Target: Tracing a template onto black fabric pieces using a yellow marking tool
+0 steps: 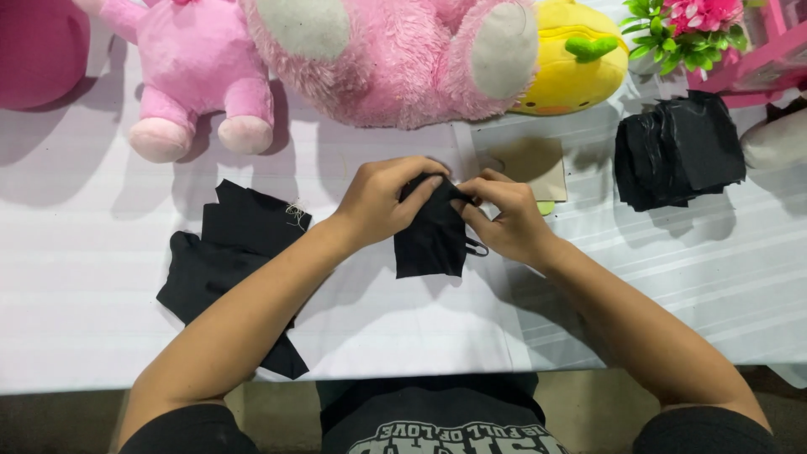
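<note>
While both hands meet at the worktop's [84, 277] centre, we see the left hand [382, 202] and right hand [504, 220] each clenched on the top edge of a black cloth [430, 240], which hangs limp below. It looks light, soft and floppy, so an edge pinch suits it best. More cloth pieces [231, 261] lie at nine o'clock, a black stack [677, 147] at two, plush toys [395, 59] at twelve.

The cloth piece [430, 240] was black. The cloth pile [231, 269] and the stack [679, 147] were black too. The table cover [84, 277] was white with faint stripes. The plush toys [202, 67] were pink, one [576, 59] yellow with a green part. The card [530, 164] was tan. The flowers [702, 13] were pink with green leaves.
</note>
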